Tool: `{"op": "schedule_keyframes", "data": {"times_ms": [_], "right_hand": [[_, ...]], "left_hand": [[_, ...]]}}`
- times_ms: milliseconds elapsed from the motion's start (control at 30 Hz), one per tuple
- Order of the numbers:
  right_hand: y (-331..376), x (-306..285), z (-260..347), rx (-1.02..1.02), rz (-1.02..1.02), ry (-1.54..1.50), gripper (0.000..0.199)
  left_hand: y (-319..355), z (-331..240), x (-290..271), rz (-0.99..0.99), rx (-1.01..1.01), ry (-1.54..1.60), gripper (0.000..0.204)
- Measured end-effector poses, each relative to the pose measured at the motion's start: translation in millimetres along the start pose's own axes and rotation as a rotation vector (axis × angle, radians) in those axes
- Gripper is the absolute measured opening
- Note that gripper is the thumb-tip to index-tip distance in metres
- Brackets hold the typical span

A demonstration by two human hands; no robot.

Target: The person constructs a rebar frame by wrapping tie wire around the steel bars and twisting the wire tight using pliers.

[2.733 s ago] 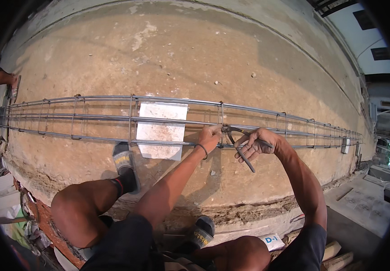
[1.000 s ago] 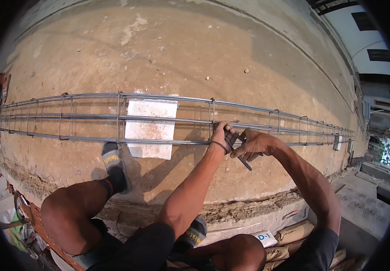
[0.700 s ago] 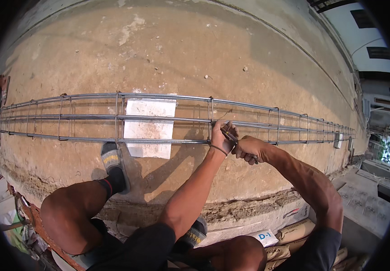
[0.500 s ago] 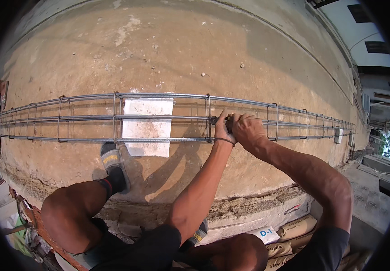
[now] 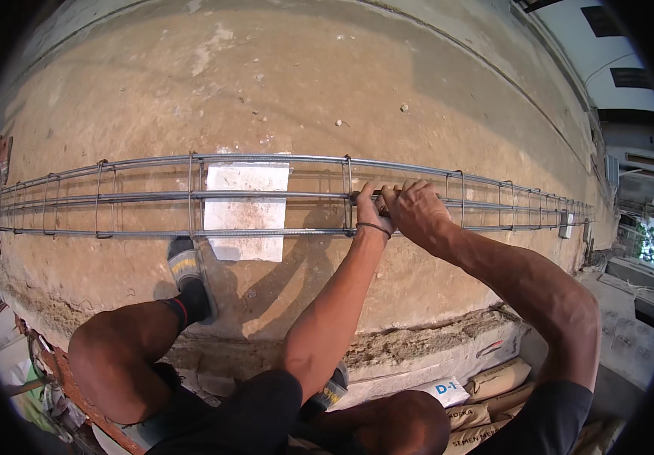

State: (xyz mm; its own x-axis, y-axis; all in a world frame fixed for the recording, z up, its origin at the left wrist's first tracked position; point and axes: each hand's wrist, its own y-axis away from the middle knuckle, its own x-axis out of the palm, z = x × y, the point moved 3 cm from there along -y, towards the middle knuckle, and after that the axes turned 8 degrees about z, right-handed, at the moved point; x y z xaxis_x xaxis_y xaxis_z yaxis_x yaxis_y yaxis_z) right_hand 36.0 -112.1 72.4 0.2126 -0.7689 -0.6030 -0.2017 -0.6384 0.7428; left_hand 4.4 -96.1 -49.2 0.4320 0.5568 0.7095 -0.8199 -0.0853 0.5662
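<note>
Right of centre, the right hand (image 5: 419, 209) clenches a dark metal tool (image 5: 355, 198); the left hand (image 5: 373, 210) curls, hold unclear; steady bracing should help.

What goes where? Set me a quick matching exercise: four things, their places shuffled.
1. white board
2. wristband
3. brown sacks
4. right hand

A. at the lower right of the view
B. directly right of the left hand
C. beneath the steel bars
D. around the left wrist

Pairs: 1-C, 2-D, 3-A, 4-B
</note>
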Motion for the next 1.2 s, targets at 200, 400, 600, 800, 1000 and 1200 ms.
{"op": "schedule_keyframes", "data": {"times_ms": [200, 400, 600, 800, 1000, 1200], "right_hand": [[12, -29, 6, -0.011, 0.221, -0.396, 0.074], [-2, -8, -2, 0.095, 0.320, -0.710, 0.063], [21, 13, 49, 0.089, -0.416, 0.512, 0.028], [96, 15, 55, 0.253, -0.344, -0.492, 0.030], [163, 49, 105, 0.513, -0.352, -0.921, 0.039], [172, 85, 122, 0.393, -0.619, -1.092, 0.029]], "left_hand": [[3, -14, -14, 0.046, 0.387, -0.731, 0.013], [13, -4, -26, 0.063, 0.019, 0.003, 0.021], [57, -7, -32, 0.080, -0.091, 0.001, 0.034], [132, -30, -29, -0.178, 0.136, -1.224, 0.029], [191, -17, -5, 0.095, 0.912, -1.932, 0.025], [172, -6, 22, 0.323, 1.103, -2.185, 0.017]]}}
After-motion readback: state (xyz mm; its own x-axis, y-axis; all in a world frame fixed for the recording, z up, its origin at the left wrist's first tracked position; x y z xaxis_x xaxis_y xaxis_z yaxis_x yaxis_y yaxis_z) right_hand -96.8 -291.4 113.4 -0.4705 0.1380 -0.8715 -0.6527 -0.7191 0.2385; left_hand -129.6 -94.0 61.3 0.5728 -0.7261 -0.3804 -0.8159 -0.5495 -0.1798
